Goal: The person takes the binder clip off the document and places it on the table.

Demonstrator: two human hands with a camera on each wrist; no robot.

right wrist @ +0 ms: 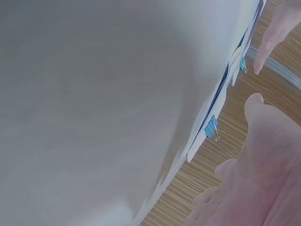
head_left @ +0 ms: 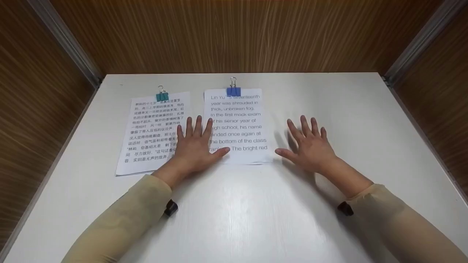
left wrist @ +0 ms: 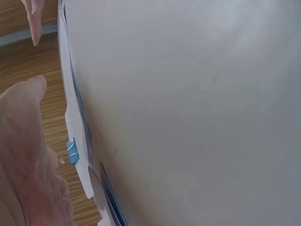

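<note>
Two stacks of printed paper lie side by side in the head view. The left stack (head_left: 146, 146) carries Chinese text and a green binder clip (head_left: 162, 96) at its top edge. English text covers the right stack (head_left: 241, 155), which has a blue binder clip (head_left: 233, 91) at its top. My left hand (head_left: 193, 149) is spread with straight fingers over the gap between the stacks, hiding part of both; it holds nothing. To the right of the English stack, my right hand (head_left: 310, 149) is spread too, holding nothing, its shadow on the table below it.
The stacks lie on a white table (head_left: 256, 212). Wood-grain panels (head_left: 234, 36) stand at the back and along both sides, with metal strips (head_left: 65, 40) at the corners. Small dark devices (head_left: 170, 208) are worn under both wrists.
</note>
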